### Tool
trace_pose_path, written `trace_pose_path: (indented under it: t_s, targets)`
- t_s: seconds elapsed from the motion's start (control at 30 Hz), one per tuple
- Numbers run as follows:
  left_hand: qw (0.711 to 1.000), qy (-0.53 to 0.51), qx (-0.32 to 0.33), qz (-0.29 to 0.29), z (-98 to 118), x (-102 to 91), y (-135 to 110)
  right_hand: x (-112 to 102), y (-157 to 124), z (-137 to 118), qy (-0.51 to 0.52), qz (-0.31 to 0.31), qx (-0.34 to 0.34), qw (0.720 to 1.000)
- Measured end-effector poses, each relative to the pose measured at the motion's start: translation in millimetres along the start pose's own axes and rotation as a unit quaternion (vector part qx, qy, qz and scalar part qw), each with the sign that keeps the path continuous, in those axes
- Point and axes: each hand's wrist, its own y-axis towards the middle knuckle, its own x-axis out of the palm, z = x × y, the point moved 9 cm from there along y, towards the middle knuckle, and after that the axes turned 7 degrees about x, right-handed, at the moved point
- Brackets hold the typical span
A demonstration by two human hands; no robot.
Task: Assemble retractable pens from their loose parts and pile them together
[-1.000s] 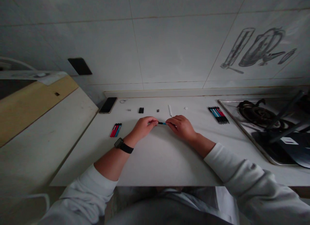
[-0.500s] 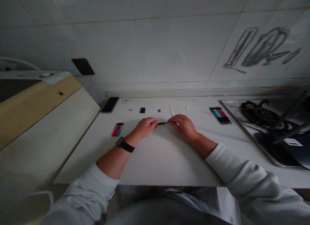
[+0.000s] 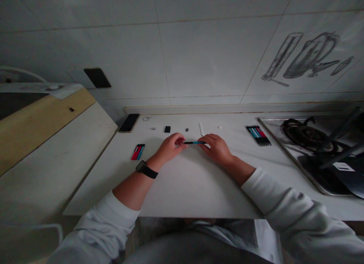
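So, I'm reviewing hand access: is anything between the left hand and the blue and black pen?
Nothing visible is. The left hand is right at one end of the pen, though contact is unclear; the right hand holds the other end. The white sticks lie farther back, not between.

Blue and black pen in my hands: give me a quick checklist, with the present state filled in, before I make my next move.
1. Slim blue-and-black pen held by the right hand: ok, near its blue part.
2. Left hand gripping the pen: cannot tell; it is at the black end, but firm contact is unclear.
3. Right hand free: not ok, it holds the pen.
4. Thin white tubes clear of the right hand: cannot tell; their near ends lie right by it.
5. Red and blue barrels with black ends together: ok, side by side on the white counter.
6. Row of red, blue and black pens off the metal-rimmed stove: ok.
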Motion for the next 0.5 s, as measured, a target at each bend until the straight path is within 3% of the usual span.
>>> trace_pose_path:
  t_s: [0.23, 0.4, 0.5]
  targets:
    - [0.997, 0.038, 0.007, -0.073, 0.9, 9.6, 0.7, -0.8, -0.5, -1.4, -0.008, 0.001, -0.008, 1.000]
    - [0.998, 0.036, 0.038, -0.031, 7.0, 3.0, 2.1, -1.2, -0.5, -3.0, -0.016, 0.002, -0.015, 1.000]
    - [0.998, 0.031, 0.032, -0.041, 7.9, 3.9, 1.5, -2.7, -0.5, -4.7, -0.012, 0.005, -0.019, 1.000]
